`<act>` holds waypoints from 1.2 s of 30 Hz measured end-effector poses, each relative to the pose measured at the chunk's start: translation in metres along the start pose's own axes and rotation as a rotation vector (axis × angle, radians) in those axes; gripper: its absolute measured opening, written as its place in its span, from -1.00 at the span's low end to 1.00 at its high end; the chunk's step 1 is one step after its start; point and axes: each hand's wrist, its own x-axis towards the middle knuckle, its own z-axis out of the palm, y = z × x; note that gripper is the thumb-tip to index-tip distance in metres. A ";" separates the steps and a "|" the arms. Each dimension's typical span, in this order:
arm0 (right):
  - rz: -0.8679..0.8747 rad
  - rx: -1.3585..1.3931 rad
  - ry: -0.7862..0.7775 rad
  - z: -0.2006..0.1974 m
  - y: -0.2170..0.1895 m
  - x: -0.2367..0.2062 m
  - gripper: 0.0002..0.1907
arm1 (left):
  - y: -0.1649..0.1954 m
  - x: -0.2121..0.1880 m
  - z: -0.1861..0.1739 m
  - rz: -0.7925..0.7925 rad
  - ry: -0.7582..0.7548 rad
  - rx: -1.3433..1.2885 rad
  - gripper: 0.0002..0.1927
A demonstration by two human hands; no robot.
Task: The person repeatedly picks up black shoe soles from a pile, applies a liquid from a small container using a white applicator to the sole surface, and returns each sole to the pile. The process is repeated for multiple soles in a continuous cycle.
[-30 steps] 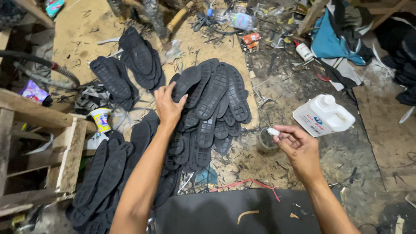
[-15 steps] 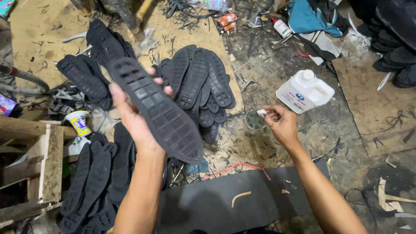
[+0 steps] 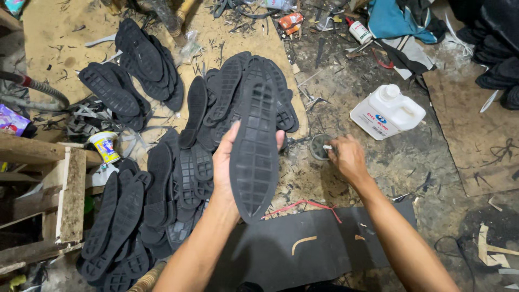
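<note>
My left hand [image 3: 226,162] grips a black rubber shoe sole [image 3: 254,146], tread side up, lifted over a heap of similar black soles [image 3: 200,140]. My right hand [image 3: 346,158] pinches a small white-handled tool, probably a brush [image 3: 326,146], whose tip dips into a small round tin [image 3: 320,146] on the ground. A white plastic jug [image 3: 387,111] stands just beyond the right hand.
More black soles lie at the upper left [image 3: 138,65] and lower left [image 3: 116,227]. A black rubber sheet [image 3: 303,243] lies in front of me. A wooden frame [image 3: 65,194], a small can [image 3: 105,147], a glue bottle [image 3: 359,30] and scraps surround the spot.
My left hand picked a sole off the heap, raised it and turned it more upright. My right hand lowered the brush to the tin.
</note>
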 end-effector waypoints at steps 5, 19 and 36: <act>0.003 -0.066 0.019 -0.018 -0.009 0.010 -0.75 | -0.009 0.003 -0.002 0.048 0.113 0.108 -0.50; 0.050 0.716 0.288 -0.164 -0.173 0.047 -0.75 | -0.042 0.015 -0.040 0.015 -0.065 0.349 -0.34; -0.011 0.576 0.228 -0.168 -0.206 0.043 -0.75 | -0.053 0.019 -0.046 0.087 -0.061 0.423 -0.37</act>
